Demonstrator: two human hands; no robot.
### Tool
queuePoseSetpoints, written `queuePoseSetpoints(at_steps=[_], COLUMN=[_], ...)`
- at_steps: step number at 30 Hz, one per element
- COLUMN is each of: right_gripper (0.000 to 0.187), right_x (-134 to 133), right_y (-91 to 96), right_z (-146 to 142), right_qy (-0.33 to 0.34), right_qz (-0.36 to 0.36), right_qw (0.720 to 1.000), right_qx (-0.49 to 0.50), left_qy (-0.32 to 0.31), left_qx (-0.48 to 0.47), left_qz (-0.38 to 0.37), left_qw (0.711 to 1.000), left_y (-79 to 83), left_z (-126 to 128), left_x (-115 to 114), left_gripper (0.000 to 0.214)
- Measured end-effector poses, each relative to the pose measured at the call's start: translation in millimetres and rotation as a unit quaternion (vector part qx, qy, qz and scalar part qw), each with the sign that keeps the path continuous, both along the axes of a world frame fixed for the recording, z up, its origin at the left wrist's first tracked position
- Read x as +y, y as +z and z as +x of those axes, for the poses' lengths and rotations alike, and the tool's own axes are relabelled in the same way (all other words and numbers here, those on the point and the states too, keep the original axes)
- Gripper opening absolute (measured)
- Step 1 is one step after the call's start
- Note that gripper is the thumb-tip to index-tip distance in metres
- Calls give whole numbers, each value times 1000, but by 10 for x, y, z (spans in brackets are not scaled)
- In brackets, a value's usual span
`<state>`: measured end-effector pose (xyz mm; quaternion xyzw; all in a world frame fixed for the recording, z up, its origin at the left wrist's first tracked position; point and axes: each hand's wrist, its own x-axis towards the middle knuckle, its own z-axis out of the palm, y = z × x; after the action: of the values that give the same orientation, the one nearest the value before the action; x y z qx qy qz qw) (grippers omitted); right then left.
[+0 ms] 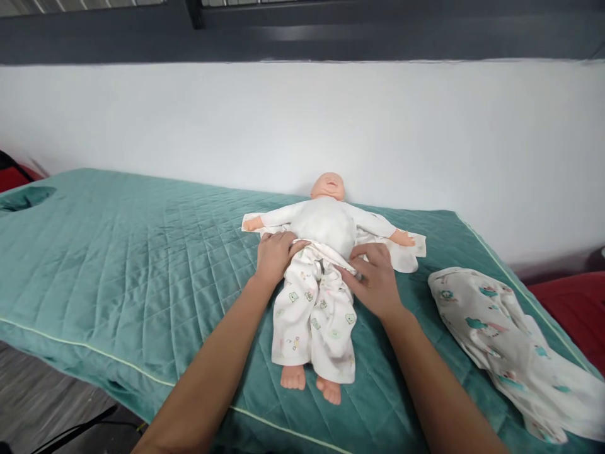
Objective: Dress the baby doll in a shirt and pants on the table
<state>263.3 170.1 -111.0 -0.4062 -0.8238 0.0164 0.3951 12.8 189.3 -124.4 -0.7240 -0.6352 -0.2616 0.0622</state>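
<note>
A baby doll lies on its back with its arms spread and its head towards the wall. White baby trousers with small printed figures cover its legs, and both bare feet stick out below. My left hand is closed on the waistband at the doll's hip. At the opposite side, my right hand pinches the waistband between thumb and fingers. An opened white garment is spread flat beneath the doll's torso and arms.
A green quilted cover lies over the bed, with a hole at its far left. On the right rests a crumpled white printed cloth. The white wall runs along the far edge. Red objects stand beyond both ends.
</note>
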Motion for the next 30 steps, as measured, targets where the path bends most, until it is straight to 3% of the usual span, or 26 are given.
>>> queuePoseSetpoints(at_steps=[3,7,10,16,23,30], right_gripper=[39,54,55,47,29,55], right_x=[-86,10,74,72,71,99], right_y=[-1,-16,-32,-58,-48,-99], right_z=[8,26,51,105,157,149], right_qy=[5,-21,-35,-11,66,111], right_qz=[-54,-168,-239,-294,-326,-377], right_qw=[998,985,970,954,940,901], right_qx=[15,11,24,59,81,185], left_qy=[25,45,50,43,28,-13], left_qx=[1,-32,-88,-230,-391,-414], left_qz=[5,-3,-4,33,-33,-35], left_qw=[1000,998,995,972,919,909], left_y=[-10,7,32,15,15,106], left_z=[3,26,45,80,165,242], left_x=[-14,-15,-37,-245,-561,-424], left_gripper=[42,41,45,54,51,41])
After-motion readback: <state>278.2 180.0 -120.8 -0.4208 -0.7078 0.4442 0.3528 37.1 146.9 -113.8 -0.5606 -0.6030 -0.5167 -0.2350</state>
